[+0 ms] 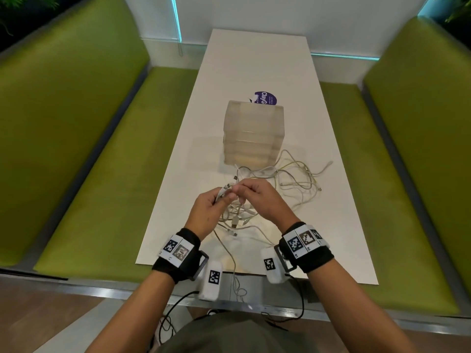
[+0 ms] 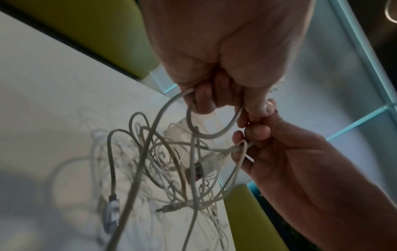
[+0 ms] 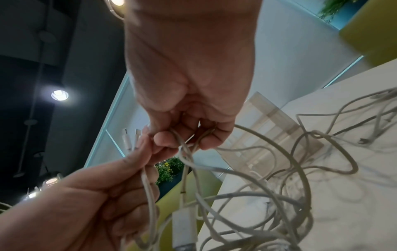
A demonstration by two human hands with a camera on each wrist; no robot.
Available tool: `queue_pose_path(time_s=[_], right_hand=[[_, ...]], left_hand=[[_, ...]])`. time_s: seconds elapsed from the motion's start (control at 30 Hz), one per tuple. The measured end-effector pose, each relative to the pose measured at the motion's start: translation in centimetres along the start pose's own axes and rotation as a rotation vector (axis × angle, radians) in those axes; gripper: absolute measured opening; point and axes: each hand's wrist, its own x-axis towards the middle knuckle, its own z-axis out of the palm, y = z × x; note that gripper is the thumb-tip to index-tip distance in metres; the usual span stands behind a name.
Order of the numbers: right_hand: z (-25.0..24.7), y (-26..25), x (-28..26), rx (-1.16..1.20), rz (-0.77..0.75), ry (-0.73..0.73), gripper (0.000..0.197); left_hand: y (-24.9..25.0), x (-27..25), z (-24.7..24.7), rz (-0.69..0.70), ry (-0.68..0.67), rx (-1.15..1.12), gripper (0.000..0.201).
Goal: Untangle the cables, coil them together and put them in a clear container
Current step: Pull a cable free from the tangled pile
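- The tangle of thin white cables (image 1: pixel 254 197) lies on the long white surface (image 1: pixel 254 72), most of it beneath and to the right of both hands; one strand trails over the near edge toward the person.
- The left hand (image 1: pixel 211 207) has its fingers (image 2: pixel 204 100) curled round a small bunch of cable ends, whose plugs stick up past the fingertips.
- The right hand (image 1: pixel 260 197) meets it fingertip to fingertip, and its fingers (image 3: pixel 165 141) pinch two or three strands just beside the left hand's bunch.
- The held strands drop from the fingers straight down into the knot, so a pull up and apart looks like the way to free them; both hands are equally near.
- The clear ribbed plastic container (image 1: pixel 252 133) stands upright beyond the tangle, apart from both hands, with no cable inside as far as its cloudy wall shows.
- Judged from this, untangling is early and coiling has not begun.
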Motion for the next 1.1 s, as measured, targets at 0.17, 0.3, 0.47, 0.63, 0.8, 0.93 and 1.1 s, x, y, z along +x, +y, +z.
queue_pose_path(time_s=[0.17, 0.3, 0.47, 0.63, 0.8, 0.93, 1.1], right_hand=[[0.0, 1.3, 0.3, -0.101, 0.037, -0.097, 0.012], [0.3, 4.1, 1.1, -0.229, -0.012, -0.123, 0.012], [-0.4, 7.2, 1.5, -0.219, -0.035, 0.025, 0.016], [-0.2, 6.1, 1.7, -0.237, -0.114, 0.051, 0.019], [1.0, 4.8, 1.8, -0.344, -0.208, 0.022, 0.02], [1.5, 4.5, 1.7, -0.473, -0.256, -0.05, 0.02], [0.9, 5.5, 2.9, -0.526, -0.178, -0.04, 0.016]], left_hand=[[1.3, -0.1, -0.4, 0.023, 0.154, -0.079, 0.02], [2.1, 0.3, -1.1, 0.097, 0.203, -0.227, 0.021], [4.4, 1.1, -3.0, 0.161, 0.279, -0.537, 0.024], [2.7, 1.9, -3.1, 0.014, 0.301, -0.271, 0.02], [1.0, 1.8, 0.0, -0.12, 0.122, -0.046, 0.018], [0.7, 2.1, 1.1, -0.086, 0.095, 0.002, 0.02], [2.2, 1.9, 0.8, -0.054, 0.25, -0.178, 0.022]])
